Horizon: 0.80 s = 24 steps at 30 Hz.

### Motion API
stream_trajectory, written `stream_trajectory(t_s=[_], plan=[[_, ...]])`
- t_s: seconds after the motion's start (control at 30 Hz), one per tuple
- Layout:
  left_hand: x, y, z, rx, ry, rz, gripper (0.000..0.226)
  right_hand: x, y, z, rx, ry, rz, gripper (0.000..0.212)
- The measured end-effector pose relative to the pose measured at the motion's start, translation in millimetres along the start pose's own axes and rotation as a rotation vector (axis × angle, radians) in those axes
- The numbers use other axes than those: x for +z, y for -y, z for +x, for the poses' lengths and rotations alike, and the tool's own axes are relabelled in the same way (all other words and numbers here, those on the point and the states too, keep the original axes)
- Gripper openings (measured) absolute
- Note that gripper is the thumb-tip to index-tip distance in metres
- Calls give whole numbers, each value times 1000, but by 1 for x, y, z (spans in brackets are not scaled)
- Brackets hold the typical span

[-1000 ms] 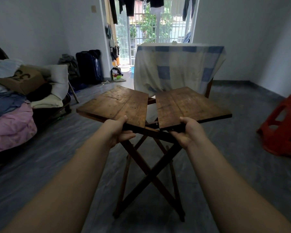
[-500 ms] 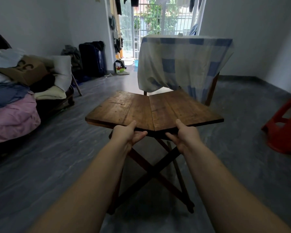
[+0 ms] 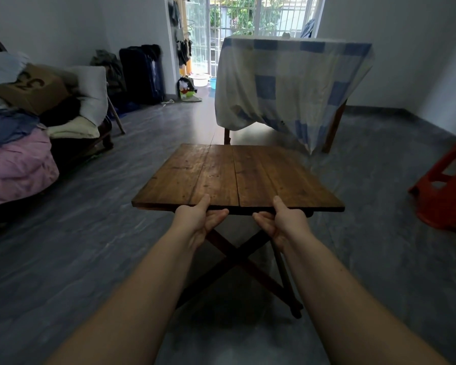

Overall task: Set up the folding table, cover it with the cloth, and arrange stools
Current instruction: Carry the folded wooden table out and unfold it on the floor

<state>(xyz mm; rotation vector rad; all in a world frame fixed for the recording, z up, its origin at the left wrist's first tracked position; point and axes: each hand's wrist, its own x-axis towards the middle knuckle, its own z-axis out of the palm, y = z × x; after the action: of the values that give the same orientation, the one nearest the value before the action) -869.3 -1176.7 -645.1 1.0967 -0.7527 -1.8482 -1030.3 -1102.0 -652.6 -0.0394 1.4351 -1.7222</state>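
Behind folding table (image 3: 237, 177), cloth-draped table (image 3: 287, 83), red stool (image 3: 448, 191) rt, both hands' fingers pinching near edge (thumbs on top).

Both arms outstretched; left grip (image 3: 201, 220) and right grip (image 3: 282, 222) curled, thumbs up, fingers below

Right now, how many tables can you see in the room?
2. A small brown wooden folding table gripped by left hand and right hand, and a taller table under the blue-checked cloth behind it.
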Motion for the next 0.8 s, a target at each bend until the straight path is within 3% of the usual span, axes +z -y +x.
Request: stream_trajectory(t_s=[0.23,0.4,0.53,0.8], plan=[[-11,17,-13,-12,-14,3,47,-13,-20,-9,-14,-12,-13,50],[-20,32,-28,-7,-48,12,32,-23,-40,-19,-33,-35,-8,37],[-30,53,-38,18,-61,31,41,-36,-59,-26,-22,-41,-18,38],[-58,83,-48,4,-78,52,44,-57,-88,-47,-21,6,4,18]])
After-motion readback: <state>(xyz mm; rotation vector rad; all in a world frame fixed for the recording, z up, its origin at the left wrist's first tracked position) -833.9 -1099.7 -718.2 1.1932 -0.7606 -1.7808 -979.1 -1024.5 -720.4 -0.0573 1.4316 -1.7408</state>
